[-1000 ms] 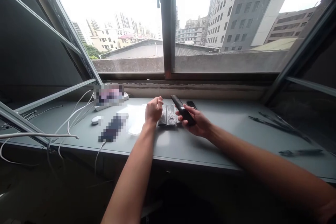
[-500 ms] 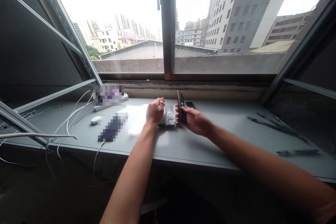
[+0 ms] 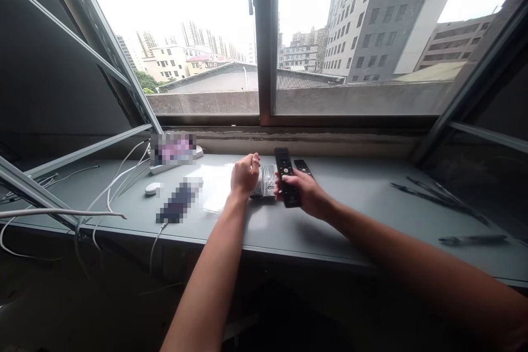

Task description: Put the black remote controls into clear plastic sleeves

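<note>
While the left hand (image 3: 245, 174) is curled into a closed shape, the right hand (image 3: 307, 191) grips a black remote (image 3: 284, 160) above the tabletop (image 3: 289, 236).
The right thumb lies across the button side of the black remote, which faces the camera; if the left hand has something inside, I cannot tell. Between the hands are wrapped packets (image 3: 269, 182), partly hidden. Just behind the right hand is a second remote (image 3: 302, 164), also partly covered, and farther back stands the window (image 3: 267, 66).
</note>
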Available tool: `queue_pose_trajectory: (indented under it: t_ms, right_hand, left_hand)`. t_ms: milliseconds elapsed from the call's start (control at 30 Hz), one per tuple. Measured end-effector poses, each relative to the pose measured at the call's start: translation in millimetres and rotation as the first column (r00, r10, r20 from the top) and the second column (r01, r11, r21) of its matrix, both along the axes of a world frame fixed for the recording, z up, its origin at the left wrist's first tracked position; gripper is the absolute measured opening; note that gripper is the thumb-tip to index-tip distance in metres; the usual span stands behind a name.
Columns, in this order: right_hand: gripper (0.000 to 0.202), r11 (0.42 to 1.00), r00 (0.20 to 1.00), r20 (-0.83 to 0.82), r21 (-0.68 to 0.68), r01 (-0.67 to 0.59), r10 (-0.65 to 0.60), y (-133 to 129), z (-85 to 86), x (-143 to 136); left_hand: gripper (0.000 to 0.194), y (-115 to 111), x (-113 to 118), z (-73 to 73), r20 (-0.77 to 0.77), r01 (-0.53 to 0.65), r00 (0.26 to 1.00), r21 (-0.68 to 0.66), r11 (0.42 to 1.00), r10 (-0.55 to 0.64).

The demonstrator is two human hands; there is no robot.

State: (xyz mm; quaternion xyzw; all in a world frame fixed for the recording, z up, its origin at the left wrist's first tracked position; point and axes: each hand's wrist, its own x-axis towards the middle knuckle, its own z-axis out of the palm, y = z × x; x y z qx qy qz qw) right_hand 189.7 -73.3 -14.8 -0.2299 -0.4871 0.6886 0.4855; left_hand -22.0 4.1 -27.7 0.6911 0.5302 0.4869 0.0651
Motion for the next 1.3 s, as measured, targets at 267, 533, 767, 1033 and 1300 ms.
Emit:
queue_pose_trajectory:
  t_ms: [267, 533, 767, 1033, 1300]
  right_hand:
    - [0.035, 0.858, 0.933, -0.301, -0.407, -0.312, 0.196, 2, 11.7, 7]
    - [0.032, 0.848, 0.974, -0.212, -0.499, -0.176, 0.078, 5, 16.2, 10]
    - [0.031, 0.845, 0.941, -0.315, -0.464, -0.265, 0.123, 6, 11.4, 7]
    - [0.04, 0.996, 0.997, -0.013, 0.035, 0.08, -0.079, 7, -5.2, 2]
    - [0.041, 0.852, 0.925, 0.138, 0.456, 0.257, -0.353, 3, -4.2, 4]
  left_hand:
    - [0.042, 3, -1, -1.4, -0.016, 0.006, 1.0, 0.002, 1.0, -0.006]
    - [0.044, 2, -2, -1.2, -0.028, -0.021, 0.999, 0.019, 1.0, 0.022]
    - [0.043, 0, -1, -0.4, -0.036, -0.03, 0.999, 0.026, 0.999, 0.031]
    - [0.042, -1, -1, 0.3, -0.022, -0.021, 1.0, 0.022, 1.0, 0.022]
    - [0.042, 2, -2, -2.1, -0.029, -0.026, 0.999, 0.027, 0.999, 0.027]
